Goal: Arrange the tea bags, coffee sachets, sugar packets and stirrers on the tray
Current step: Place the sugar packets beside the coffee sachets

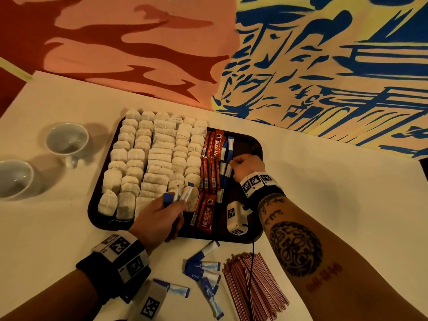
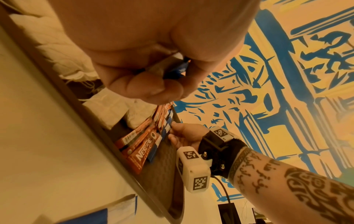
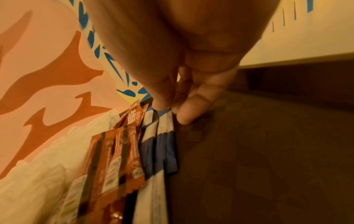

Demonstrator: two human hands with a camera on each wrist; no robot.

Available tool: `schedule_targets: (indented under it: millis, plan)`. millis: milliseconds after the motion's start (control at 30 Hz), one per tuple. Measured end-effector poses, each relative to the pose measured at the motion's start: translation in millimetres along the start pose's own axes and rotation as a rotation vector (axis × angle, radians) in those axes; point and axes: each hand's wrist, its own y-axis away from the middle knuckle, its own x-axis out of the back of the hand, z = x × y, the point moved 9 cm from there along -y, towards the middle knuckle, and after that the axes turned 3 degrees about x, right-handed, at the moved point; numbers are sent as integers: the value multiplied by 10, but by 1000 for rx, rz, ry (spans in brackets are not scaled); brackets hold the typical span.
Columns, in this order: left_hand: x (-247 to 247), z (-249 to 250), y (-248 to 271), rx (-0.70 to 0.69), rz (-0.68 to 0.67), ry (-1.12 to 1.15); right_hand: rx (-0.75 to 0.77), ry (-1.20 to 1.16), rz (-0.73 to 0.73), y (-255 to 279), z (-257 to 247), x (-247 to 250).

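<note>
A dark tray point(image 1: 252, 144) holds rows of white tea bags point(image 1: 150, 158) on its left and red coffee sachets point(image 1: 209, 172) in the middle. Blue-and-white sugar packets point(image 1: 225, 158) lie in a line just right of the sachets. My right hand point(image 1: 234, 164) reaches over the tray's bare right part, fingers curled. In the right wrist view, its thumb and a finger pinch the far end of one sugar packet point(image 3: 165, 136) lying on the tray point(image 3: 249, 151). My left hand point(image 1: 176, 202) hovers at the tray's near edge and grips several sugar packets point(image 1: 187, 193).
Loose sugar packets point(image 1: 203, 269) lie on the white tablecloth in front of the tray. A bundle of red-striped stirrers point(image 1: 254, 283) sits to their right. Two empty cups point(image 1: 67, 140) point(image 1: 15, 178) stand at the left. A painted wall rises behind the table.
</note>
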Motion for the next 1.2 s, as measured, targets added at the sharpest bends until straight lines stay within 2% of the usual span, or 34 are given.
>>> schedule_targets:
  millis: [133,300,467,633,767,800,867,933,1033,1100,1200]
  plan:
    - [30,-12,-22,2,5,-2,33,61,-20,-41,-50,-28]
    - [64,-9,-72,-9,18,23,-32,23,20,-112,1,-1]
    - [41,26,-90,-13,8,31,10,50,-16,-168,-92,-44]
    - [20,27,-103,24,15,63,-33,22,13,-96,-41,14]
    - [-61,123,-54,-49,-21,-18,91,-77,117,449,-239,276]
    - [-88,145,-48,-75,-25,-29,139,-154,81,656,-303,259]
    - [-144,163,-55,-122,-20,-101,211,-324,-81,1111,-411,101]
    - [-215,183,-42,-186,-28,-179,241,-409,-206,1497,-435,-99]
    - [-353,149,20,-247,-76,-289,192,-519,-150,1764,-261,-199]
    - [-429,86,75,-247,-105,-366,142,-589,-124,1812,-109,-238]
    - [-450,-30,148,-205,-95,-469,120,-559,-80,1836,80,-191]
